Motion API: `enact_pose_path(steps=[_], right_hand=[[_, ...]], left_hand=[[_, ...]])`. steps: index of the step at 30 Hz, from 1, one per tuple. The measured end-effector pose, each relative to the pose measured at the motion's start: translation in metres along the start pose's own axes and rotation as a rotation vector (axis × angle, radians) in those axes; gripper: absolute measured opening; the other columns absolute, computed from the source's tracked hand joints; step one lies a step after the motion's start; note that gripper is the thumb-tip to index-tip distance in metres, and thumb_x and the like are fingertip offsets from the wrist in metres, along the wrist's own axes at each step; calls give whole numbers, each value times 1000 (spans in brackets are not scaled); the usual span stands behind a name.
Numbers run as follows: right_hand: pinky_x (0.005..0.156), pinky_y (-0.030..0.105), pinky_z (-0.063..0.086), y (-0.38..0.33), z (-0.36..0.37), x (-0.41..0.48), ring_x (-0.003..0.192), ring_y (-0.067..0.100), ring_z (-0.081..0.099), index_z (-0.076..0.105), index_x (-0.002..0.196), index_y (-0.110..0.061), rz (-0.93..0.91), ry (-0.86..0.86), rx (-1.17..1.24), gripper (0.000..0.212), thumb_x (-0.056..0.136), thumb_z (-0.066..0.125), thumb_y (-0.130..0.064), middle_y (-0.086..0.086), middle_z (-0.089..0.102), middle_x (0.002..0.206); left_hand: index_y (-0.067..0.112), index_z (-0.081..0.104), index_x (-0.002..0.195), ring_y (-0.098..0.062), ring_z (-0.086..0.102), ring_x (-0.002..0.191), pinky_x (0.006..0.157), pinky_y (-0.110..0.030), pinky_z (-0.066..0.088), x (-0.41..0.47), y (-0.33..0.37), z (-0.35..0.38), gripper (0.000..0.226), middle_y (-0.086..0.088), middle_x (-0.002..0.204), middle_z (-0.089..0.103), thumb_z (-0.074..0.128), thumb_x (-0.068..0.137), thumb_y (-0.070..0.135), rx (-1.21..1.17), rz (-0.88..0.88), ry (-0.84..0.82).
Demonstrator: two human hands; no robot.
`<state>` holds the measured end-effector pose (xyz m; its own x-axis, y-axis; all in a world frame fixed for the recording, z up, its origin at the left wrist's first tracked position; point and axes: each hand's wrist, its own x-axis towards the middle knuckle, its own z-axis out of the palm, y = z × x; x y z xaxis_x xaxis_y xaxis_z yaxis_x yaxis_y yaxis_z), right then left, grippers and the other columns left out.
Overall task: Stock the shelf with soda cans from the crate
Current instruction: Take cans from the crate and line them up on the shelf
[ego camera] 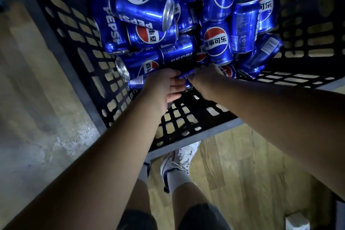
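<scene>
A black slotted crate (78, 46) holds several blue Pepsi soda cans (217, 43), lying jumbled. Both my hands reach into its near side. My left hand (161, 87) curls over a can (136, 81) lying on the crate floor, and the can's label end shows left of the hand. My right hand (207, 80) has its fingers curled round a can (184, 77) that shows between the two hands. Most of both cans is hidden under my hands. No shelf is in view.
The crate's grey rim (196, 138) runs across in front of my legs. My white shoe (179, 162) stands on the wooden floor (252, 164) below it. A grey concrete strip (37, 136) lies to the left. A small pale box (296, 222) sits at bottom right.
</scene>
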<state>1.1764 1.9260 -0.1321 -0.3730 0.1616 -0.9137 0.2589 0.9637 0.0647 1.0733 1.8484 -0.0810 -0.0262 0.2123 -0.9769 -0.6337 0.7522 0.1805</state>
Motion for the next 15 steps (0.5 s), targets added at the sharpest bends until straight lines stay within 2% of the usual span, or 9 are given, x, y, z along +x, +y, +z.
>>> enact_pose_path(steps=[4,6,8,10,12,15], right_hand=[[96,42,41,13,-7,-23,124,29,42,29,142,-12,-48,79,128,67,85,64,-14,12,40,135],[93,41,44,15,-16,-36,125,29,41,27,141,-8,-32,99,198,75,80,69,-11,12,37,136],[87,42,47,16,-26,-47,124,29,42,26,140,-5,16,112,273,84,73,76,-17,13,36,138],[80,42,47,18,-36,-56,120,32,47,23,141,-9,76,135,377,93,69,79,-29,14,38,137],[73,38,43,21,-46,-63,116,35,50,20,143,-16,123,157,475,94,72,76,-39,15,41,134],[77,36,44,23,-64,-75,116,37,49,30,141,-18,169,147,586,79,78,69,-45,15,42,133]], left_hand=[[14,57,84,-15,58,66,63,-26,45,-18,8,-8,22,-4,73,60,41,98,14,12,10,-22],[10,61,94,-15,59,67,64,-27,46,-25,14,-13,20,-4,74,61,41,98,14,-14,35,-7],[5,60,110,-16,59,68,66,-27,46,-34,20,-18,25,-4,75,60,39,98,13,-49,37,7],[4,57,116,-16,58,69,68,-27,45,-45,26,-24,28,-5,77,60,37,99,13,-75,41,11],[3,58,113,-16,58,70,69,-27,46,-59,31,-30,28,-6,78,60,36,99,13,-77,54,19],[8,60,91,-17,59,72,78,-32,48,-80,37,-39,25,-8,79,59,37,99,12,-93,56,47]])
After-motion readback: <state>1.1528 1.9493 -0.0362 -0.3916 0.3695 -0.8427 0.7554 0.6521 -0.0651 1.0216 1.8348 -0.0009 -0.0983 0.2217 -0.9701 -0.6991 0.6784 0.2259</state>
